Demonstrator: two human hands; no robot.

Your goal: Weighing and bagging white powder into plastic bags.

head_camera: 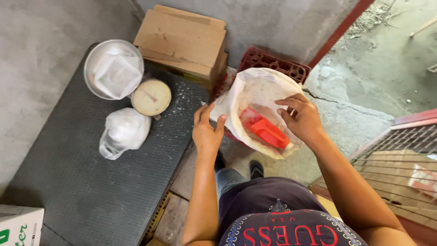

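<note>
Two hands at frame centre hold one white sack (pixel 257 91) open by its rim; left hand (pixel 205 132) pinches the near edge, right hand (pixel 301 117) grips the far edge, fingers curled | one red scoop (pixel 266 130) inside | left of frame: one dial scale (pixel 151 96), one metal pan (pixel 114 69), one filled plastic bag (pixel 124 131)

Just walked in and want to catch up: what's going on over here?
A person stands over a big white sack, holding its mouth open with both hands: the left hand grips the near-left edge and the right hand the right edge. A red scoop lies inside the sack. Beside it, on a dark mat, stands a dial scale with a metal pan holding a clear bag, and a filled, tied plastic bag sits in front of the scale.
</note>
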